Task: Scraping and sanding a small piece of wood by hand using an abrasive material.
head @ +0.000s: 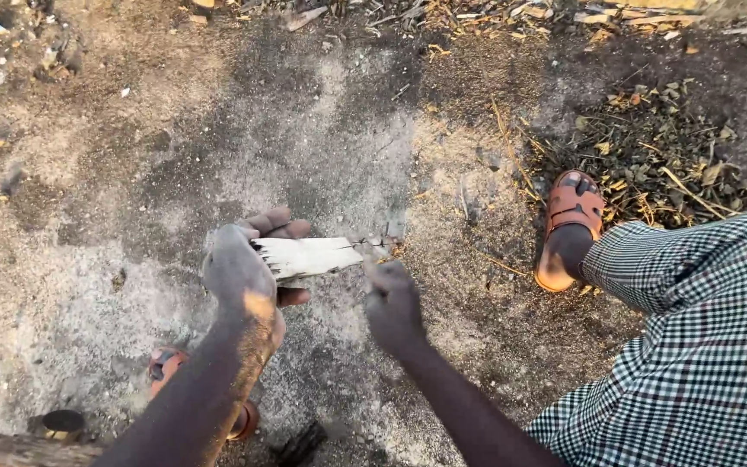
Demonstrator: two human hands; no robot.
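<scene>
A: While the scene is read from left to right, the left hand (239, 275) is met first, and it is seen closed around the near end of a pale, splintered strip of wood (313, 256).

B: Which way does that strip lie from the grip?

A: Its long axis is laid almost level, running from the left hand toward 3 o'clock, tilted a little toward 2 o'clock. The frayed far end is found just above the right hand (391, 303).

B: And how is the right hand held?

A: Its fingers are curled in at the strip's far end. Whether that end is actually pinched cannot be told, since the fingertips are hidden behind the knuckles.

B: So which hand is nearer the wood?

A: The left, plainly; 1 end is clamped in it, with the thumb side turned toward 12 o'clock. The right hand is set at about 4 o'clock from that grip, close beside the tip.

B: What is seen around them?

A: Ashy grey ground (322, 130) is spread beneath both hands. An orange sandal (166, 367) is partly hidden under the left forearm at 7 o'clock. Further right, a second orange sandal (571, 216) is worn at 3 o'clock, beside a heap of dry leaves (650, 156), and checked cloth (702, 346) is seen at 4 o'clock.
</scene>
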